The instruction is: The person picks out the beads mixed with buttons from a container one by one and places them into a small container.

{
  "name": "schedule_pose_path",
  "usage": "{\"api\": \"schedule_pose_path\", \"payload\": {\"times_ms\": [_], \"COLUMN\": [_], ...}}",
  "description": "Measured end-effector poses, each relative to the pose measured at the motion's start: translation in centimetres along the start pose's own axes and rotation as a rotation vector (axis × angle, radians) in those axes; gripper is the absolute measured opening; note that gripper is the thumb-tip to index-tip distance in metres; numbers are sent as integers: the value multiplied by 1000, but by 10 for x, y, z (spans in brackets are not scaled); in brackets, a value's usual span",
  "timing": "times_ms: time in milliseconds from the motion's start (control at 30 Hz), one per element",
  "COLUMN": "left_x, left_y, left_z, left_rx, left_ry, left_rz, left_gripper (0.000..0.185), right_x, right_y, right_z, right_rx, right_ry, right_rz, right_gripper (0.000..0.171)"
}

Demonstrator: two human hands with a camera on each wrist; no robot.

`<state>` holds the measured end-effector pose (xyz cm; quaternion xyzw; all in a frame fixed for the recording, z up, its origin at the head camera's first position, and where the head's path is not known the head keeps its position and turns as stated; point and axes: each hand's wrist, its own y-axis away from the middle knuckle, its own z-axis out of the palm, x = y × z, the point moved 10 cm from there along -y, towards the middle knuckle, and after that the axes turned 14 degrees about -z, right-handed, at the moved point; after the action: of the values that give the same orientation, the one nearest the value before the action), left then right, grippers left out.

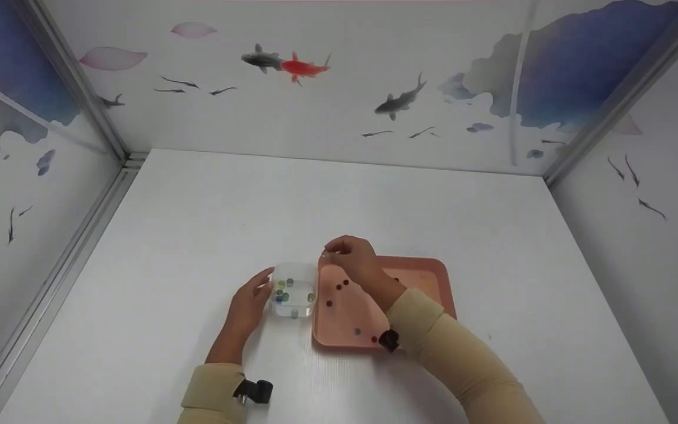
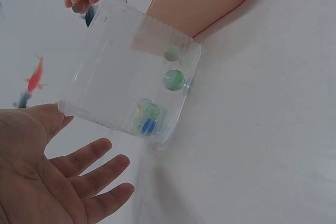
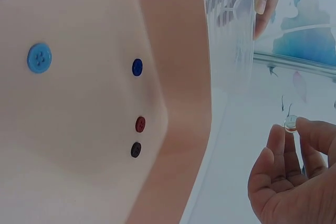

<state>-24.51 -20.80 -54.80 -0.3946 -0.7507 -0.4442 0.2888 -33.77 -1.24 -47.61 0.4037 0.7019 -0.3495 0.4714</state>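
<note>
My right hand [image 1: 354,257] pinches a clear glass marble [image 3: 290,124] between thumb and fingers, above the far left corner of a pink tray [image 1: 446,288]. Left of the tray stands a clear plastic box [image 1: 295,272]. Several glass marbles lie in it, among them a greenish one [image 2: 174,80] and a blue one [image 2: 148,126]. My left hand [image 1: 249,306] is at the box's left side, touching its rim near the corner, with the other fingers [image 2: 107,201] spread out.
Small buttons lie in the tray, among them a light blue button [image 3: 39,57], a dark blue button [image 3: 137,67], a red button [image 3: 140,124] and a black button [image 3: 136,149]. The white table [image 1: 227,206] is bounded by panels [image 1: 339,118] printed with fish.
</note>
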Motion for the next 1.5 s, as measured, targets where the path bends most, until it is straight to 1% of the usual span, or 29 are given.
{"api": "schedule_pose_path", "payload": {"times_ms": [100,333,567,733,833,967,1067,1300,1500], "left_x": [0,0,1,0,0,2,3,2,1], "left_y": [0,1,0,-2,-2,-1,-1,-1,0], "left_z": [-1,-3,-3,-2,-1,-1,-2,-2,-1], "left_rx": [0,6,13,10,0,-8,-3,-3,-8], "left_ry": [5,6,-6,-13,-8,-2,1,7,11], "left_rz": [2,6,18,7,2,8,12,3,-5], "left_gripper": [44,43,43,44,44,44,44,44,44], "right_x": [-2,0,-3,-1,-2,-8,-9,-8,-12], "right_y": [1,3,3,4,5,5,4,8,8], "right_z": [3,11,18,21,24,30,36,46,50], "right_rx": [-1,-16,-40,-75,-103,-142,-170,-232,-266], "right_ry": [32,26,-1,41,69,85,108,170,211], "right_rz": [6,52,36,65,53,-18,-49,-41,-74], "right_gripper": [14,13,13,14,14,12,12,14,14]}}
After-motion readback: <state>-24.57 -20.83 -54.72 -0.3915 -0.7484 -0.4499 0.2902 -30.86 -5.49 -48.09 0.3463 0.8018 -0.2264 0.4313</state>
